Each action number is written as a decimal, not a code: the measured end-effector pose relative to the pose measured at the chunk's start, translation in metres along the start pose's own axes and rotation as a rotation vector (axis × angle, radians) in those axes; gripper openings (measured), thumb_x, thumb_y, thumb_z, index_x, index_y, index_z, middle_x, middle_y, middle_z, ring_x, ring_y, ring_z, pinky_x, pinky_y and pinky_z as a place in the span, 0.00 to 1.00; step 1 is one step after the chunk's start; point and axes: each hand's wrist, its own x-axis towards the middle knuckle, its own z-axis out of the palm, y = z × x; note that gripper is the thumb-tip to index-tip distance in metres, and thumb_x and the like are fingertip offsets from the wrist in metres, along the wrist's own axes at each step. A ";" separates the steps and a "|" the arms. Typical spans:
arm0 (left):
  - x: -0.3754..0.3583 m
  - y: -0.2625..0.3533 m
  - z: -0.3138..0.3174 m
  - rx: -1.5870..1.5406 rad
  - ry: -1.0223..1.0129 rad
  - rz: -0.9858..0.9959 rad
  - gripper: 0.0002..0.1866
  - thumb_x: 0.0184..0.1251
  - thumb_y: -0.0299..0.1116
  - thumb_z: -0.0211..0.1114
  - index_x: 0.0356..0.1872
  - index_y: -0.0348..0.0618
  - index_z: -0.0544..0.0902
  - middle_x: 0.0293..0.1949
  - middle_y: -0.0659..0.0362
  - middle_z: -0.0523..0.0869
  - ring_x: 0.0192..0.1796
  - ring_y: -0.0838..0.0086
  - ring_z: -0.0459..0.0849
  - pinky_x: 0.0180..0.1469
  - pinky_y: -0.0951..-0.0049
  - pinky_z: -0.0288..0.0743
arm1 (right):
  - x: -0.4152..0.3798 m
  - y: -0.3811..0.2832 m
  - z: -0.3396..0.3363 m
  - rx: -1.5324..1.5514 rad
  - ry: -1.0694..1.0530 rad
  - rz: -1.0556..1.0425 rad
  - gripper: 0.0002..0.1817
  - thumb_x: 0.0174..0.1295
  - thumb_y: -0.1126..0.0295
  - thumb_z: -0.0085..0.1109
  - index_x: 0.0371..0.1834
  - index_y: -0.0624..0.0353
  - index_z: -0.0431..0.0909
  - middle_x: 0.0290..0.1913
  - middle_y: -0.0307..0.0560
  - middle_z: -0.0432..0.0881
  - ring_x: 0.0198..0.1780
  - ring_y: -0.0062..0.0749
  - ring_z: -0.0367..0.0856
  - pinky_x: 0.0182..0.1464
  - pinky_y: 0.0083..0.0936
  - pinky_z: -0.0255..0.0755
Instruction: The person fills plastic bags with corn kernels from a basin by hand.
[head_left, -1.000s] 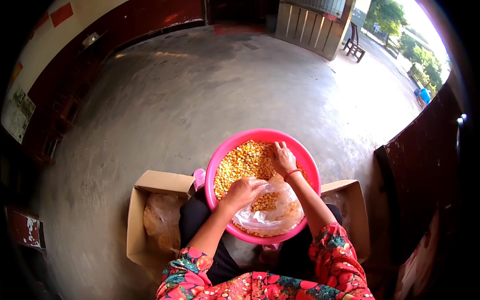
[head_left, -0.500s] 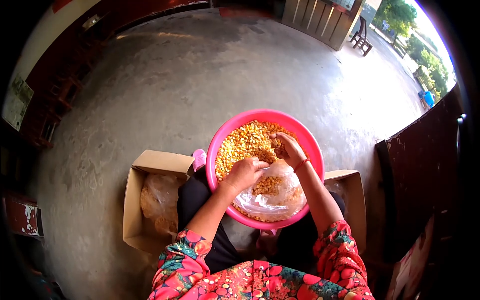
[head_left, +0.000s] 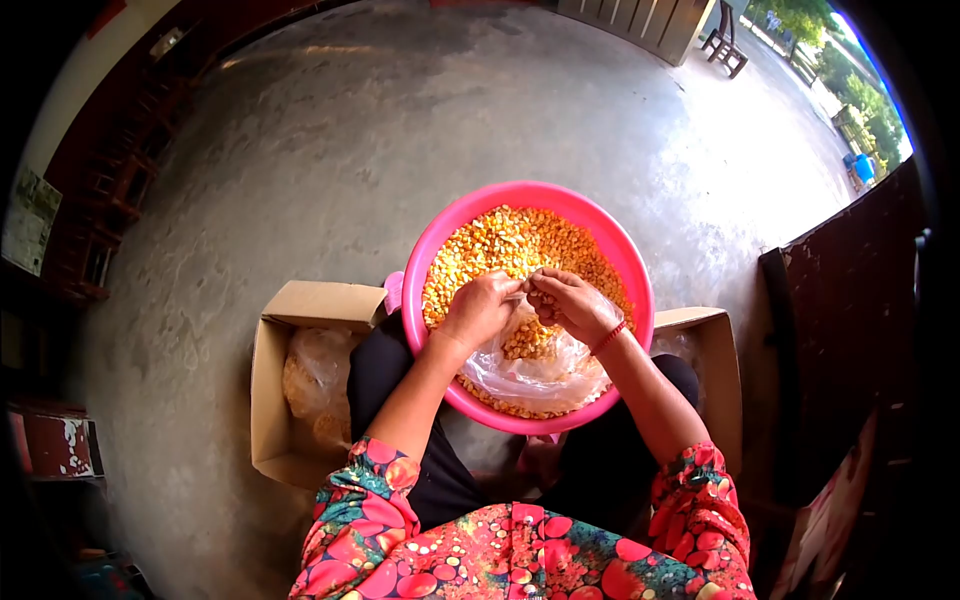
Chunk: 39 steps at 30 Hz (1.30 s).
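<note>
Hands (head_left: 528,302) above pink basin (head_left: 640,262), grey concrete floor (head_left: 330,150) around, open doorway beyond.

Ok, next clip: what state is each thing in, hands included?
Basin: filled with loose kernels.
Plastic bag: in the basin, partly filled.
Left hand: pinching the bag's upper edge.
Right hand: fingers bent, beside the left; grip unclear.
Left box: open, bagged contents.
Right box: open, partly hidden.
Chair: upright.
</note>
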 end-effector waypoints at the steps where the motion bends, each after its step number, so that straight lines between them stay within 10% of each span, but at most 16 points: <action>1: 0.000 -0.001 0.000 0.017 0.002 0.016 0.15 0.50 0.24 0.62 0.42 0.46 0.83 0.33 0.52 0.80 0.38 0.58 0.81 0.41 0.65 0.75 | 0.002 0.007 -0.001 -0.007 -0.008 -0.045 0.09 0.67 0.65 0.49 0.36 0.59 0.74 0.24 0.34 0.70 0.25 0.16 0.66 0.28 0.14 0.62; 11: -0.004 0.006 -0.009 -0.063 0.054 -0.038 0.15 0.52 0.22 0.61 0.43 0.42 0.83 0.39 0.52 0.82 0.43 0.58 0.81 0.46 0.66 0.75 | -0.001 0.011 0.012 -0.338 -0.048 -0.167 0.14 0.65 0.65 0.49 0.40 0.66 0.78 0.34 0.43 0.83 0.39 0.23 0.80 0.47 0.20 0.72; 20: -0.008 0.012 -0.006 -0.143 -0.044 -0.037 0.13 0.53 0.28 0.65 0.42 0.42 0.83 0.35 0.53 0.82 0.40 0.60 0.82 0.43 0.67 0.75 | 0.001 -0.025 -0.005 -0.490 0.099 -0.316 0.15 0.64 0.61 0.52 0.24 0.57 0.77 0.22 0.32 0.77 0.26 0.12 0.68 0.28 0.13 0.61; 23: -0.009 0.011 -0.002 -0.140 -0.037 0.054 0.10 0.55 0.31 0.65 0.39 0.42 0.84 0.35 0.53 0.83 0.38 0.60 0.83 0.43 0.67 0.75 | 0.025 -0.012 -0.047 -0.932 0.473 -0.512 0.14 0.63 0.62 0.53 0.27 0.62 0.77 0.22 0.39 0.78 0.25 0.21 0.73 0.29 0.21 0.67; 25: -0.009 0.019 -0.003 -0.137 -0.043 0.044 0.09 0.58 0.34 0.65 0.37 0.42 0.85 0.34 0.53 0.83 0.37 0.61 0.82 0.42 0.68 0.75 | 0.027 -0.015 -0.056 -1.347 0.564 -0.563 0.05 0.55 0.69 0.55 0.28 0.60 0.75 0.27 0.55 0.78 0.31 0.52 0.78 0.31 0.41 0.70; 32: -0.011 0.025 -0.007 -0.235 -0.158 0.041 0.13 0.64 0.39 0.60 0.33 0.39 0.84 0.30 0.52 0.83 0.33 0.61 0.81 0.36 0.68 0.74 | 0.040 0.005 -0.055 -1.488 0.631 -0.319 0.15 0.59 0.59 0.53 0.44 0.55 0.72 0.45 0.59 0.73 0.42 0.56 0.78 0.43 0.46 0.74; 39: -0.013 0.022 -0.002 -0.185 -0.147 0.148 0.10 0.59 0.36 0.64 0.34 0.41 0.85 0.33 0.52 0.83 0.35 0.61 0.82 0.39 0.67 0.74 | 0.035 0.009 -0.022 -1.501 0.333 -0.395 0.19 0.60 0.55 0.53 0.44 0.59 0.68 0.37 0.59 0.75 0.39 0.56 0.79 0.40 0.45 0.74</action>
